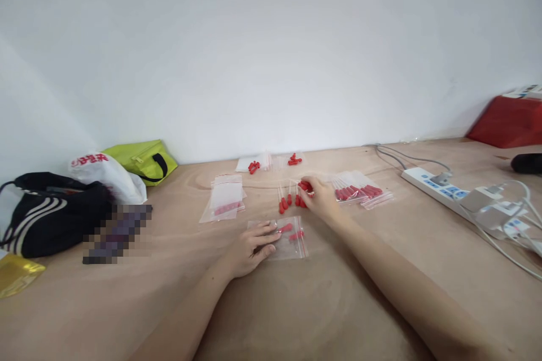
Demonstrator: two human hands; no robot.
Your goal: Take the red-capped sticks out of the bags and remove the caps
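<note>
My left hand (255,245) lies with its fingers spread over the left part of a clear zip bag (292,251), which holds a few red bulbs. My right hand (322,198) is closed in a pinch around the red end of a dropper (305,185). Beside those fingers lie several red-bulbed droppers (284,203), their thin pale stems pointing toward the wall. Right of my right hand, filled clear bags of droppers (358,190) overlap. To the left is a stack of flat zip bags (226,194) with red printing or contents that I cannot make out.
Near the wall sit two small groups of red bulbs (254,167) on clear bags. A power strip (440,192) with plugs and loose cables stretches along the right. Black (59,214), white (105,177) and lime-green bags (141,161) stand at left; a red bag (508,121) is far right.
</note>
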